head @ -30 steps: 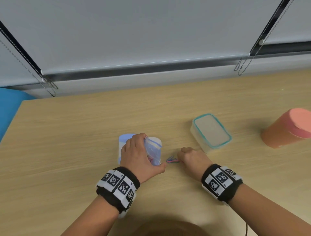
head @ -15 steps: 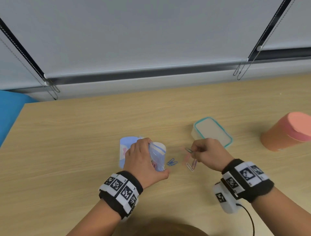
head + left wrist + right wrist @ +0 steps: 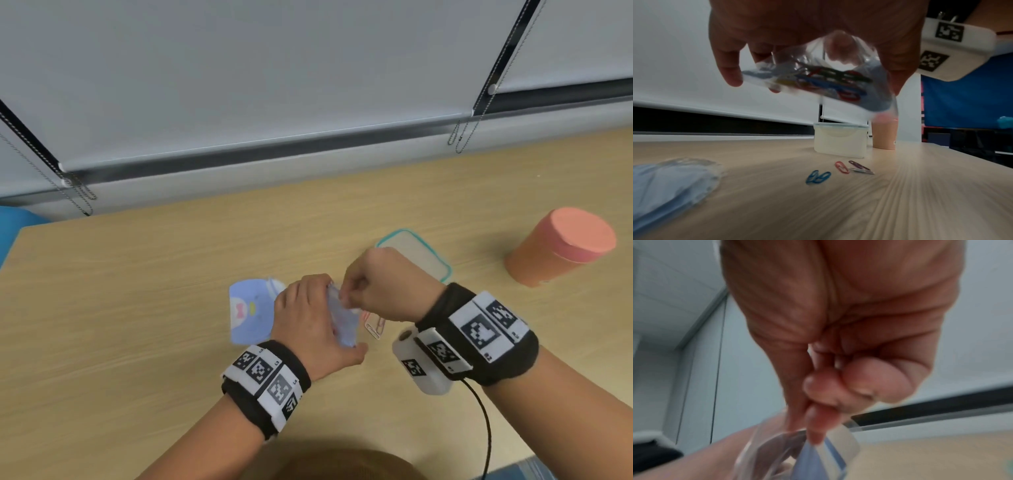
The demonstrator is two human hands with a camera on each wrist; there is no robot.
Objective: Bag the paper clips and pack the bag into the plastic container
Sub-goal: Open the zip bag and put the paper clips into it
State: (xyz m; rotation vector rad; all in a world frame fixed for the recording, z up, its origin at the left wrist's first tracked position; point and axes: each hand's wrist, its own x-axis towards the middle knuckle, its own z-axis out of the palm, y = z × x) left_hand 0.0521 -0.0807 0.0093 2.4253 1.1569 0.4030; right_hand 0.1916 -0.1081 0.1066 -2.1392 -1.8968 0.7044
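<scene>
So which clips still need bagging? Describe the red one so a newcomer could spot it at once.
Start at the lidded plastic container on the wooden table. On the tabletop in front of it lie a few loose clips. The red paper clip lies in the middle, between the blue pair on its left and the purple clip on its right.

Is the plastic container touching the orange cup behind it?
Apart. The head view shows bare table between the plastic container and the orange cup; they only seem to meet in the left wrist view because the cup stands behind it.
</scene>
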